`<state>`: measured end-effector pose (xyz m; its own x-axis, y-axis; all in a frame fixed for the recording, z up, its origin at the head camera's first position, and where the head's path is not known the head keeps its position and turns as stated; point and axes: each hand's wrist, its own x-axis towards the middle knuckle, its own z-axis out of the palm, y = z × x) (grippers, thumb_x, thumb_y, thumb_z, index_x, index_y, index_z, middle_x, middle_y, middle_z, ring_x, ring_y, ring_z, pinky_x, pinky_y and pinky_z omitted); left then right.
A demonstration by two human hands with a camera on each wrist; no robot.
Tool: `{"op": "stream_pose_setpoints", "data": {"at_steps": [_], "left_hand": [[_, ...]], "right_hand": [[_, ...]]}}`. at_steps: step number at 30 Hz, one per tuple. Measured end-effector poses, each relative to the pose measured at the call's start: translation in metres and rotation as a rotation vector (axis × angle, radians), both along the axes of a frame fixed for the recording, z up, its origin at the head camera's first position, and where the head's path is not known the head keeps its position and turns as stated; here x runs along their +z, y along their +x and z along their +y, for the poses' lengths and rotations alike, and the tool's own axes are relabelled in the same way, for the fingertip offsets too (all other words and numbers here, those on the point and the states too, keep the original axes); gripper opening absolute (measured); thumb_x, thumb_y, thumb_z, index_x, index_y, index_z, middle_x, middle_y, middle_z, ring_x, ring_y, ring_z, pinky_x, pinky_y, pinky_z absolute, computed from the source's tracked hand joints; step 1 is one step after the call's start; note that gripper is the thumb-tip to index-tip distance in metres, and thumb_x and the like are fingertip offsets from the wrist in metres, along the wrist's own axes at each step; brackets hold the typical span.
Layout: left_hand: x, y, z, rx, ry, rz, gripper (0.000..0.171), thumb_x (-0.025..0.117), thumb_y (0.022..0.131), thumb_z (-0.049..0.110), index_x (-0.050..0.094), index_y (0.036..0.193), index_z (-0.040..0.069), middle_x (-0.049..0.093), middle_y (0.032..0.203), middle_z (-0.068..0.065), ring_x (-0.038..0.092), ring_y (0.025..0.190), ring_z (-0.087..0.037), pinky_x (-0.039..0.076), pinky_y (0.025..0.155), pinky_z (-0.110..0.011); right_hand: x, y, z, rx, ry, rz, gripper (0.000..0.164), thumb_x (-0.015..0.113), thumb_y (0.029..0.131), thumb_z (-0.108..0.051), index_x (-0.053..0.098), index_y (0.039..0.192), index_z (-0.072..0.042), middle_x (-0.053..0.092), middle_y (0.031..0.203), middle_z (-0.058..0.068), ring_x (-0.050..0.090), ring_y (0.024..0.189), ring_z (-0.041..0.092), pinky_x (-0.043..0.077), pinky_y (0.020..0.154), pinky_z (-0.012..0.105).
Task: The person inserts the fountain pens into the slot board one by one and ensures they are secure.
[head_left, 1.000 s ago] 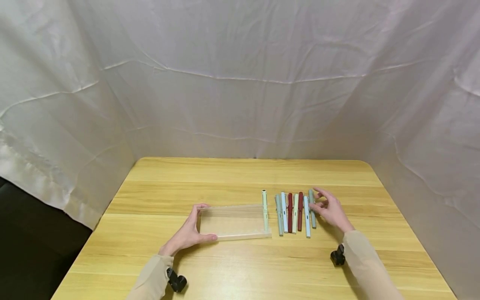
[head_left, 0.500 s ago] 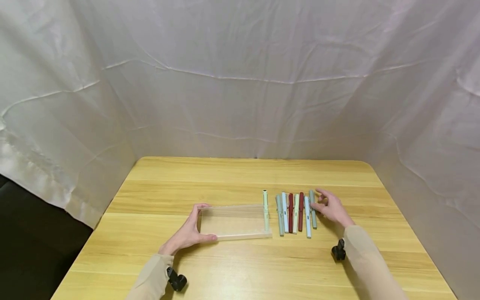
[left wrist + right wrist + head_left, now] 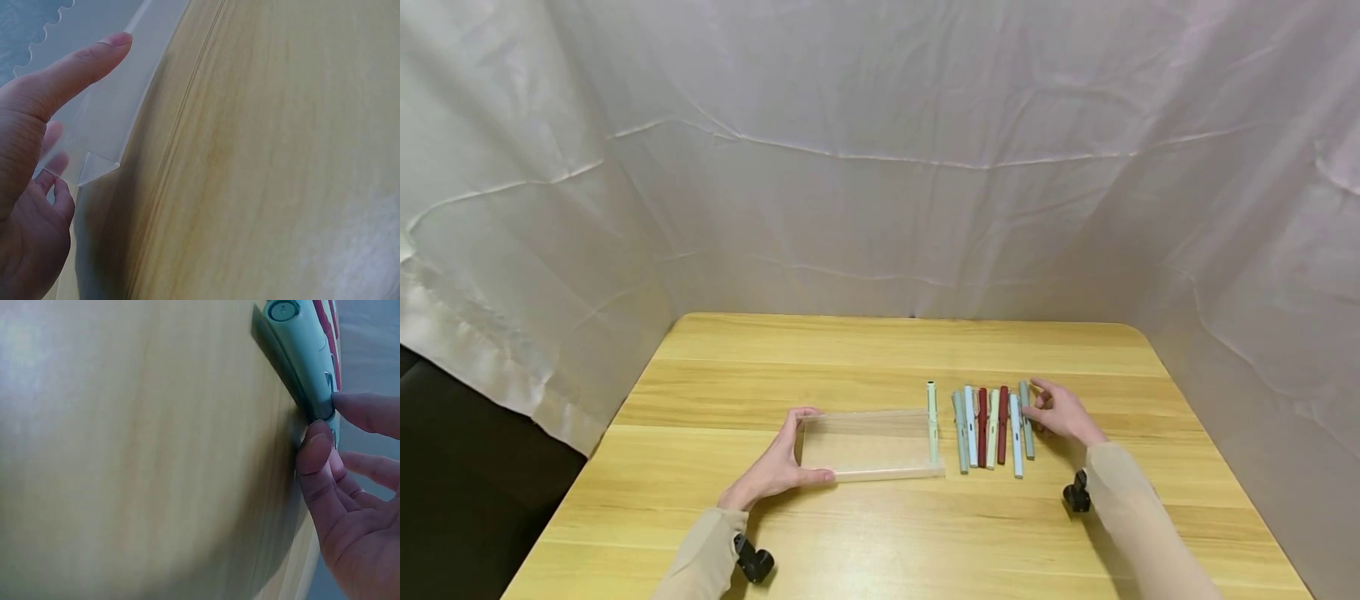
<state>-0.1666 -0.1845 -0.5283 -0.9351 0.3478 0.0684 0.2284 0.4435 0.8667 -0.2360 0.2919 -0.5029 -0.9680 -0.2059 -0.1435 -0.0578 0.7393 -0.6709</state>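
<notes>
My left hand grips the left end of a clear plastic pen rack, thumb along its front edge and fingers at the back. In the left wrist view the rack's notched edge shows beyond the thumb. A pale green pen lies across the rack's right end, its tip past the back edge. My right hand pinches the grey-green pen at the far right of a row of pens. In the right wrist view, thumb and finger meet around this pen, which lies over the table with its round end toward me.
Left of the pinched pen lie a light blue pen, dark red pens, another pale green pen and another grey-green pen, close together. The wooden table has a pale curtain behind it.
My right hand's fingers have drawn in a little around the grey-green pen. My left hand and the rack stay in place.
</notes>
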Motion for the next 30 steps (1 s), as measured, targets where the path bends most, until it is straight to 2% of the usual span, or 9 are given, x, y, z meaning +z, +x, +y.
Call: {"op": "stream_pose_setpoints", "data": {"at_steps": [10, 13, 21, 30], "left_hand": [[0.0006, 0.0006, -0.0005, -0.004, 0.013, -0.004, 0.099, 0.084, 0.054, 0.034, 0.025, 0.132, 0.018, 0.033, 0.137, -0.002, 0.025, 0.132, -0.024, 0.016, 0.11, -0.053], [0.0008, 0.0009, -0.0005, -0.002, 0.013, -0.009, 0.099, 0.084, 0.054, 0.034, 0.025, 0.132, 0.019, 0.032, 0.137, -0.001, 0.025, 0.132, -0.025, 0.016, 0.11, -0.054], [0.0011, 0.0006, -0.0004, 0.0, 0.018, -0.011, 0.099, 0.084, 0.054, 0.033, 0.025, 0.132, 0.018, 0.032, 0.137, -0.001, 0.025, 0.132, -0.024, 0.016, 0.11, -0.054], [0.0, -0.0005, 0.0001, 0.003, 0.009, -0.007, 0.097, 0.084, 0.054, 0.034, 0.026, 0.131, 0.022, 0.033, 0.136, 0.003, 0.026, 0.132, -0.023, 0.016, 0.111, -0.052]], "right_hand": [[-0.0005, -0.0057, -0.0044, 0.012, -0.015, -0.08, 0.068, 0.058, 0.085, -0.015, 0.02, 0.138, 0.006, 0.053, 0.083, 0.014, 0.054, 0.053, 0.015, 0.051, 0.046, 0.028], [-0.0011, -0.0071, -0.0058, -0.007, -0.009, -0.099, 0.068, 0.057, 0.085, -0.016, 0.021, 0.138, 0.004, 0.053, 0.082, 0.013, 0.053, 0.053, 0.015, 0.05, 0.046, 0.028], [-0.0011, -0.0095, -0.008, -0.032, -0.005, -0.097, 0.065, 0.058, 0.084, -0.013, 0.024, 0.137, 0.002, 0.052, 0.076, 0.01, 0.054, 0.053, 0.016, 0.051, 0.048, 0.03], [0.0044, -0.0061, -0.0073, -0.06, -0.057, -0.093, 0.064, 0.058, 0.082, -0.01, 0.025, 0.135, 0.001, 0.055, 0.083, 0.015, 0.055, 0.054, 0.017, 0.051, 0.048, 0.031]]}}
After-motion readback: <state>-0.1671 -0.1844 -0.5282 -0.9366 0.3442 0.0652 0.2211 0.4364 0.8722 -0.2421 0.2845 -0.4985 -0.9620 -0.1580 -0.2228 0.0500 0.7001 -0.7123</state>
